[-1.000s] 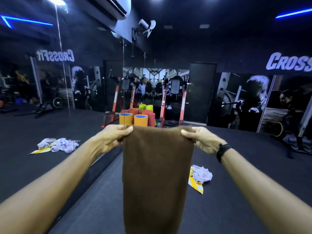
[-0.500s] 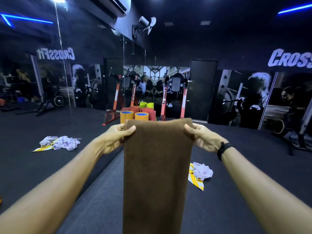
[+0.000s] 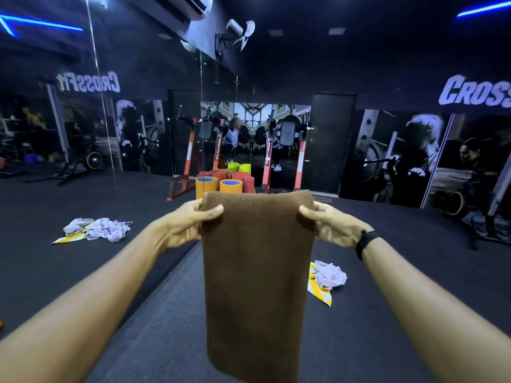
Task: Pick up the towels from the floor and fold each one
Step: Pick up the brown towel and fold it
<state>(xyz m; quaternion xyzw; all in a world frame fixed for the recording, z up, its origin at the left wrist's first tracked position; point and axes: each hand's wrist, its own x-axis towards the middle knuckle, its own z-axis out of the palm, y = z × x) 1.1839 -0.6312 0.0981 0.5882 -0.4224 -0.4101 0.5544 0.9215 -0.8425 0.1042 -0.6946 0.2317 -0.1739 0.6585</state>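
Observation:
A brown towel point(image 3: 257, 272) hangs straight down in front of me as a long narrow strip. My left hand point(image 3: 188, 225) pinches its top left corner, thumb on the near face. At the top right corner my right hand point(image 3: 329, 225) pinches it the same way; a black band sits on that wrist. On the black floor to the right of the strip lie a crumpled lilac towel point(image 3: 330, 275) and a yellow-and-white striped towel point(image 3: 318, 288), partly under it.
A wall mirror point(image 3: 110, 134) on the left repeats the floor towels as a reflection point(image 3: 96, 229). Rolled yellow, red and green mats point(image 3: 224, 181) stand ahead by red rack posts point(image 3: 268, 167). Dark gym flooring spreads all around.
Both hands have lifted the towel's top edge a little higher and held it level. The towels on the floor have not moved.

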